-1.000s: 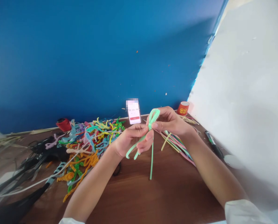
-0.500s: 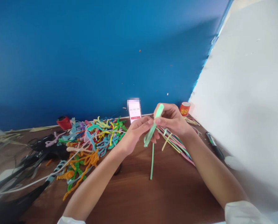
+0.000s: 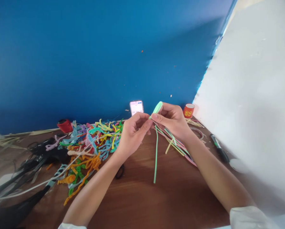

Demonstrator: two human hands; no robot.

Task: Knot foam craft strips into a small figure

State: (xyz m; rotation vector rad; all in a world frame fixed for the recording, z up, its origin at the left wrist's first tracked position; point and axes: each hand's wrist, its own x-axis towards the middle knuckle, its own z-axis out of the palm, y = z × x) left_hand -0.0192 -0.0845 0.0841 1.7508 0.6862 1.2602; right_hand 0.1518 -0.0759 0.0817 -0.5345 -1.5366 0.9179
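Both my hands are raised over the brown table in the middle of the view. My right hand (image 3: 174, 122) pinches a flat, light green strip (image 3: 158, 107) between thumb and fingers; a rounded loop of it shows above the fingertips. Thumb and fingertips of my left hand (image 3: 135, 133) close on the lower end of this strip, just left of the right thumb. Below the hands a long, thin green strip (image 3: 156, 159) extends toward me along the tabletop. Behind the right wrist lies a bundle of pink, yellow and green strips (image 3: 178, 148), partly covered by the arm.
A pile of colourful pipe cleaners (image 3: 96, 140) spreads at the left, near a black cable bundle (image 3: 44, 152) and a red spool (image 3: 65, 125). A lit phone (image 3: 136, 106) leans at the blue wall. A red paper cup (image 3: 188, 111) and a marker (image 3: 219, 148) are at right.
The green strip's trailing part no longer hangs below the hands. My left hand has turned and shifted slightly left, and the loop in my right hand appears wider and a little higher.
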